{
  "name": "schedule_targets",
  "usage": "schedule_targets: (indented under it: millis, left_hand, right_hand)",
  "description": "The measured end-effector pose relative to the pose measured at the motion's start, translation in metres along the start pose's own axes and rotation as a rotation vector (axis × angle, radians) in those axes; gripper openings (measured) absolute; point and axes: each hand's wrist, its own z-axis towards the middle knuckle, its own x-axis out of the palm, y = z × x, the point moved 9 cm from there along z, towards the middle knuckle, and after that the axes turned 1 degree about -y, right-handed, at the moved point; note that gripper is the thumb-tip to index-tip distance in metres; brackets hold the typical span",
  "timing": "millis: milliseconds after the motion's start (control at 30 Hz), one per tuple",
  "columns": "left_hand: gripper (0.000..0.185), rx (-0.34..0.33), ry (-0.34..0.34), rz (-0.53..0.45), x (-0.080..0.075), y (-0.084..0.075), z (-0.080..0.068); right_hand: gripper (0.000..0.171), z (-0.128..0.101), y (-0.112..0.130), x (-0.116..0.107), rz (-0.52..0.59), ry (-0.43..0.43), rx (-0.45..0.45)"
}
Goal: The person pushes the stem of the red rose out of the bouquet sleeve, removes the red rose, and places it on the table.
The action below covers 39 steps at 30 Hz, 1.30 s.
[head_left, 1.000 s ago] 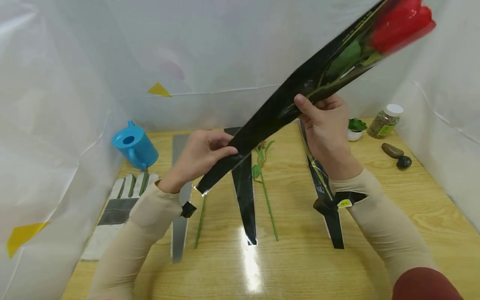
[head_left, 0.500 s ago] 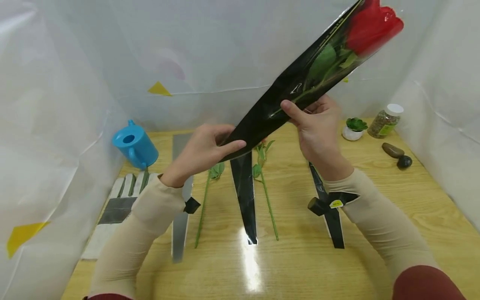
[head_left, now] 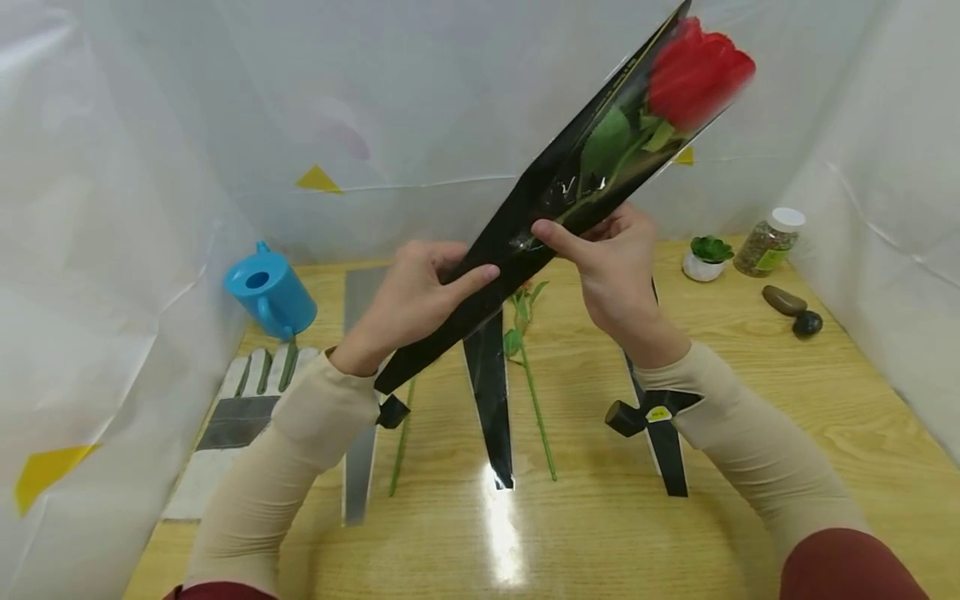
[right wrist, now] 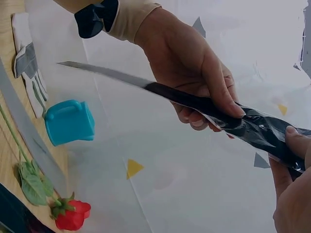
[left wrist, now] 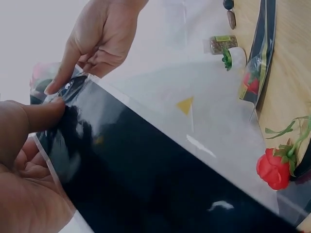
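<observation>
A long black-and-clear flower sleeve [head_left: 517, 229] with a red rose [head_left: 697, 75] inside slants over the table, bloom up to the right and narrow end down to the left. My left hand [head_left: 420, 304] pinches its lower half between thumb and fingers. Higher up, my right hand [head_left: 618, 275] grips the sleeve near its middle, thumb on the front. The left wrist view shows the sleeve's dark film [left wrist: 141, 170] up close; the right wrist view shows both thumbs on crinkled film [right wrist: 257, 126]. Both hands' other fingers are partly hidden behind it.
On the table lie a black sleeve [head_left: 491, 408], a grey sleeve [head_left: 360, 475], a loose rose's stem [head_left: 536, 400] and another black sleeve [head_left: 667, 458]. A blue watering can [head_left: 277, 292], gloves [head_left: 232, 425], small plant [head_left: 705, 262], jar [head_left: 768, 242] and stones [head_left: 795, 310] stand around.
The wrapped rose has shifted left and slightly down, the right hand moving left with it. My left hand has moved a little up and right, now farther from the sleeve's narrow end.
</observation>
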Motion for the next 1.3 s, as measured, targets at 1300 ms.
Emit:
schedule_targets:
  millis: [1300]
  left_hand:
    - [0.041, -0.049, -0.026, 0.113, 0.0, 0.025, -0.009]
  right_hand:
    - [0.033, 0.011, 0.018, -0.022, 0.13, -0.056, 0.029]
